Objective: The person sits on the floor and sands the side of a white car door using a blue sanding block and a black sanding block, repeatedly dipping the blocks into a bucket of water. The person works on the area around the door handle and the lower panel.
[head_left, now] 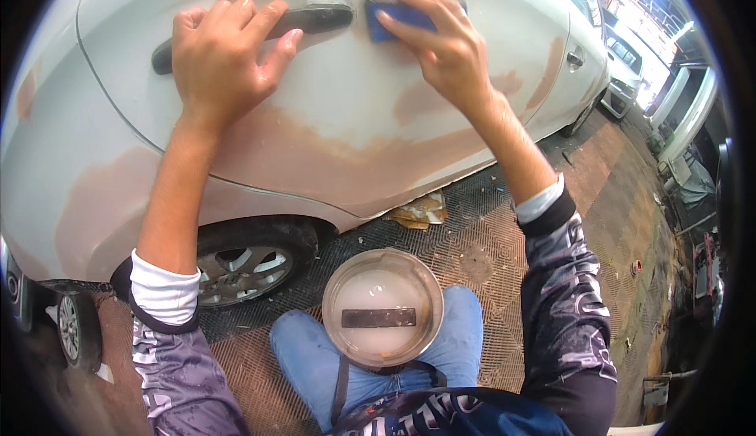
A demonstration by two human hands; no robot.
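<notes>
My left hand [228, 62] is curled over the dark door handle [319, 19] of a pale car, its fingers on top and the thumb below. My right hand [450, 46] presses a flat blue sanding block [394, 20] against the door panel just right of that handle. The car door [362, 97] is whitish, with reddish-brown patches around and below both hands. Between my knees stands a round bucket [329, 294] of cloudy water, in which a dark rectangular block [378, 318] lies.
Beneath the door sits the rear wheel [244, 271], with crumpled brownish paper [421, 212] on the patterned floor [492, 259] nearby. A loose wheel [79, 330] is at the left. Another white car [622, 74] stands far right, near pale panels [685, 121].
</notes>
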